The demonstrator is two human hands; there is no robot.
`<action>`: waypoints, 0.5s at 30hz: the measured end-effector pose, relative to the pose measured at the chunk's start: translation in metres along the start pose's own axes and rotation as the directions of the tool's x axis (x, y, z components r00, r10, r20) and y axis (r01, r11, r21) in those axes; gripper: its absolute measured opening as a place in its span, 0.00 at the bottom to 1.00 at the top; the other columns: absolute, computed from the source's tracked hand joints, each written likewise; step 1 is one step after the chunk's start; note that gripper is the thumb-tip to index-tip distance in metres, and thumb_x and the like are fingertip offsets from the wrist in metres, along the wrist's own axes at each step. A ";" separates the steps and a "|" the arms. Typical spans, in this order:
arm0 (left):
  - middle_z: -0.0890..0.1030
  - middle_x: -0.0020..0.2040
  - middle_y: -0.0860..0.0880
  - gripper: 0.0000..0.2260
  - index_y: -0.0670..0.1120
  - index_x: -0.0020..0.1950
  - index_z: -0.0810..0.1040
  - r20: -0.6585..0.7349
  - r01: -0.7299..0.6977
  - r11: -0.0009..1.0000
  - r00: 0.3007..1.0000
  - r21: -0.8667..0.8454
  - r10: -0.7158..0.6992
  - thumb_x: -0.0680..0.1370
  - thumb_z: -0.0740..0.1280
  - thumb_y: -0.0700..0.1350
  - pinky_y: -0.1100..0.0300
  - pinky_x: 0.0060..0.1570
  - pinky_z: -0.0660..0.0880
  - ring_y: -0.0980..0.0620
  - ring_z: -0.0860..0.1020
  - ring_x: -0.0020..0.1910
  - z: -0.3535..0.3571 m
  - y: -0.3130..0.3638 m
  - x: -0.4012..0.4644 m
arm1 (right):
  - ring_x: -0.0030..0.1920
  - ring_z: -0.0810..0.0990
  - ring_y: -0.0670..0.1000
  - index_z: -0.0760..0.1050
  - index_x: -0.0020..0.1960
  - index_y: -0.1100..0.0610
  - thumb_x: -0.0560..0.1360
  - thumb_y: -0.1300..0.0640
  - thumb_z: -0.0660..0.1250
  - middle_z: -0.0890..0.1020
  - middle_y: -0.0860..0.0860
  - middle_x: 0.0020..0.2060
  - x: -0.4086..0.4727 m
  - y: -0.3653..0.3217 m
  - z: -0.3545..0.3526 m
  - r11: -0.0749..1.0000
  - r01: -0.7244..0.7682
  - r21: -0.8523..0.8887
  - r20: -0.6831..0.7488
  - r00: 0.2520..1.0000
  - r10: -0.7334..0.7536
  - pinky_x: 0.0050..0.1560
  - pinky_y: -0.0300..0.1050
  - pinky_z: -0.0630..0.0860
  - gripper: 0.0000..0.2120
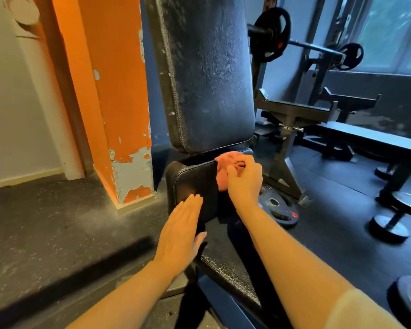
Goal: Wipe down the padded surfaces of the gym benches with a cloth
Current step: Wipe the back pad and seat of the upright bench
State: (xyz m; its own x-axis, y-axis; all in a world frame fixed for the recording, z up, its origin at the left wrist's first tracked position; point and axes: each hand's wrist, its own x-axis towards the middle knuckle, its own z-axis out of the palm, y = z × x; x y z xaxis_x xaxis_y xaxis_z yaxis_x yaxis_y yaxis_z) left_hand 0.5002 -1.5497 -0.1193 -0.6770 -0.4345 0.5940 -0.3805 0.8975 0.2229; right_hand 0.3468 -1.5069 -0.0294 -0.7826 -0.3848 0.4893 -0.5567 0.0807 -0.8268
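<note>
Right hand (243, 179), fingers (233, 169) curled, grips pink cloth (223, 167) on seat pad (195, 184); left hand (182, 231) flat, fingers straight; cloth half hidden.

Black padded seat (195, 184): pink cloth (223, 172) bunched at far right edge. Rubber floor (57, 222): weight plate (278, 207), dumbbells (394, 214) right.

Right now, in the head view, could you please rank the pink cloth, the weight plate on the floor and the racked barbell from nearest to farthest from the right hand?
1. Pink cloth: gripped by the right hand on the seat pad.
2. Weight plate: on the floor, just right of the bench.
3. Barbell: racked, far upper right.
</note>
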 end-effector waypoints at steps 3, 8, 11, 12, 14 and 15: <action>0.73 0.66 0.55 0.21 0.54 0.71 0.67 -0.219 0.138 0.926 0.950 -0.351 -0.224 0.79 0.66 0.44 0.73 0.65 0.63 0.63 0.70 0.65 -0.024 0.013 0.007 | 0.47 0.76 0.45 0.78 0.46 0.53 0.74 0.64 0.65 0.78 0.51 0.49 -0.024 -0.017 0.013 0.997 0.075 -0.036 0.248 0.967 -0.064 0.42 0.29 0.69 0.07; 0.72 0.59 0.58 0.16 0.52 0.70 0.68 -0.209 0.219 0.636 0.823 -0.740 -0.528 0.82 0.60 0.44 0.81 0.50 0.65 0.78 0.69 0.55 -0.071 0.021 0.043 | 0.51 0.80 0.41 0.78 0.59 0.51 0.75 0.66 0.66 0.81 0.47 0.51 -0.068 -0.056 0.009 0.951 0.083 0.297 0.415 0.886 -0.207 0.54 0.39 0.78 0.16; 0.78 0.51 0.55 0.10 0.46 0.61 0.75 -0.170 0.176 0.440 0.749 -0.881 -0.640 0.80 0.63 0.37 0.75 0.44 0.72 0.70 0.77 0.47 -0.094 0.020 0.061 | 0.54 0.78 0.35 0.66 0.69 0.44 0.76 0.68 0.63 0.83 0.48 0.53 -0.049 -0.088 -0.001 0.917 -0.017 0.397 0.592 0.769 -0.242 0.52 0.30 0.74 0.28; 0.78 0.49 0.54 0.08 0.45 0.57 0.76 -0.211 0.169 0.439 0.692 -0.883 -0.690 0.80 0.63 0.36 0.72 0.43 0.74 0.65 0.79 0.46 -0.104 0.019 0.067 | 0.55 0.79 0.37 0.67 0.68 0.45 0.75 0.68 0.63 0.83 0.48 0.54 -0.039 -0.096 -0.003 0.914 0.021 0.405 0.521 0.817 -0.249 0.53 0.32 0.74 0.27; 0.77 0.50 0.53 0.09 0.44 0.59 0.73 -0.296 0.163 0.465 0.582 -0.870 -0.757 0.80 0.64 0.39 0.72 0.46 0.72 0.55 0.77 0.51 -0.121 0.013 0.083 | 0.59 0.77 0.44 0.72 0.66 0.52 0.74 0.67 0.65 0.80 0.49 0.58 -0.011 -0.113 -0.003 0.937 0.203 0.285 0.274 0.919 -0.282 0.59 0.42 0.75 0.23; 0.75 0.55 0.51 0.13 0.44 0.65 0.69 -0.305 0.167 0.470 0.569 -0.867 -0.764 0.81 0.63 0.41 0.71 0.49 0.71 0.52 0.75 0.55 -0.128 0.011 0.092 | 0.63 0.75 0.48 0.73 0.67 0.55 0.73 0.66 0.66 0.77 0.50 0.61 0.003 -0.121 0.000 0.941 0.288 0.179 0.202 0.925 -0.321 0.64 0.46 0.73 0.23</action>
State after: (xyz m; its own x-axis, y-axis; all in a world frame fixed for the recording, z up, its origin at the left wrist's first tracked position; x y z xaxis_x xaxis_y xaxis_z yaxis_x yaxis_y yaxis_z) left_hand 0.5141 -1.5700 0.0373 0.0974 -0.9098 0.4034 0.2541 0.4146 0.8738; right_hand 0.4113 -1.5177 0.0722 -0.4891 -0.5674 0.6624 -0.6988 -0.1997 -0.6869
